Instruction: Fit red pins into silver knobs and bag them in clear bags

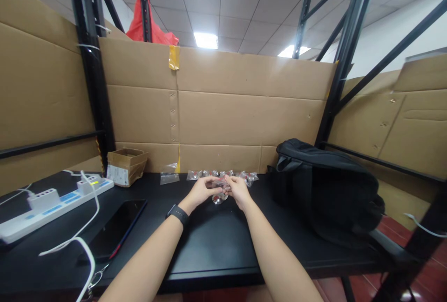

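Note:
My left hand (201,190) and my right hand (237,189) meet over the black table (209,241), both pinching one small clear plastic bag (219,189) with something red inside; its lower end hangs just above the tabletop. A black band sits on my left wrist (178,213). Just beyond my fingers lies a row of several similar small clear bags (223,174) along the cardboard back wall. One more clear bag (169,177) lies apart to the left of that row.
A black backpack (324,190) fills the table's right side. At left are a white power strip (52,202) with plugged chargers and white cables, a dark tablet (117,227), and a small open cardboard box (126,165). Cardboard walls (216,116) and black rack posts enclose the table.

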Demonstrator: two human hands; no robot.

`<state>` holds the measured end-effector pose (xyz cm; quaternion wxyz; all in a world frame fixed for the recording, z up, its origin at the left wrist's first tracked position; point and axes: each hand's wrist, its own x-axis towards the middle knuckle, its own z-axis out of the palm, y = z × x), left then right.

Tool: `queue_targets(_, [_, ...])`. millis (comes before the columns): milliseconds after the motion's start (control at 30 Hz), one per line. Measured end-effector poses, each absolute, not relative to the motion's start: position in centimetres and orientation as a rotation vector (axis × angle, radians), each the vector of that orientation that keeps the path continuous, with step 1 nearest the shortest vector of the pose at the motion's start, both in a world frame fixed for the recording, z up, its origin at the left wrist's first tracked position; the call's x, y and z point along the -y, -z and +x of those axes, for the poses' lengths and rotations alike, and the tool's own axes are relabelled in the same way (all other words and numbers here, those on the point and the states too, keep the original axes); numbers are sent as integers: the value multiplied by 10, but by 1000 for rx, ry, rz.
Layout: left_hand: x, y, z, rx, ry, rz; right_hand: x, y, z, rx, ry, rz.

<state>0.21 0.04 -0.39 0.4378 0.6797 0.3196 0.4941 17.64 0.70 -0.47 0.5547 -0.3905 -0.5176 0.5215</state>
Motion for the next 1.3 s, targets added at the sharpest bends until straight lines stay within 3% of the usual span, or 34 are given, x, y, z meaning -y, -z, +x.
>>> queue_targets(533, [-7,2,0,-874,-1431,1739,1,-5,181,1394,-1253,-852])
queue_targets(733, [-11,6,-2,-988,-1497,1675,-8,7,186,1577,-1049,-876])
queue_targets(1300, [2,-7,2,-953,-1546,1490,-11,7,177,1568,-939,-790])
